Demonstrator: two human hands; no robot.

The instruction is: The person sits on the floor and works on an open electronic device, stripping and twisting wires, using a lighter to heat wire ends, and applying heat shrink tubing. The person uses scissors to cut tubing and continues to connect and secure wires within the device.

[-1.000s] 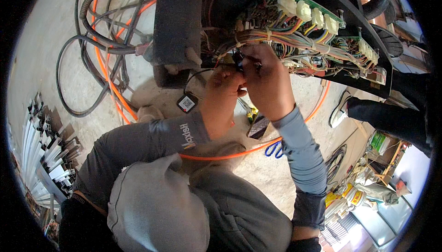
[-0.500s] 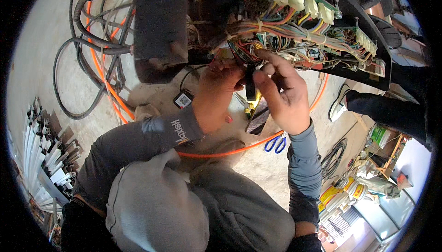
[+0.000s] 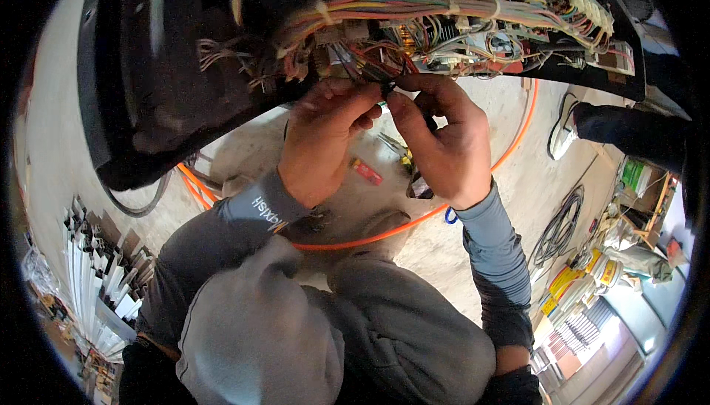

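Observation:
My left hand (image 3: 322, 139) is closed in a pinch at the lower edge of an open machine housing (image 3: 140, 161), where thin wires (image 3: 370, 61) run down to its fingertips. Facing it, my right hand (image 3: 451, 142) pinches with thumb and forefinger at a small black piece (image 3: 388, 88) where the fingertips of both hands meet. Something dark also lies under the curled fingers of the right hand, mostly hidden. Just above, a thick bundle of coloured wires (image 3: 399, 11) is bound with ties and crosses the housing past circuit boards with white connectors (image 3: 584, 5).
An orange hose (image 3: 370, 242) curves over the concrete floor below my hands. A red packet (image 3: 367, 172) and a yellow-handled tool (image 3: 405, 155) lie there. Pale strips (image 3: 96, 287) are stacked at left. A person's shoe (image 3: 563, 127) and a coiled cable (image 3: 560, 227) are at right.
The view has shifted, showing more of the housing at left. My hands stay close together by the wires. The black strip hanging below my fingers is now mostly hidden, and the red packet is in plain sight.

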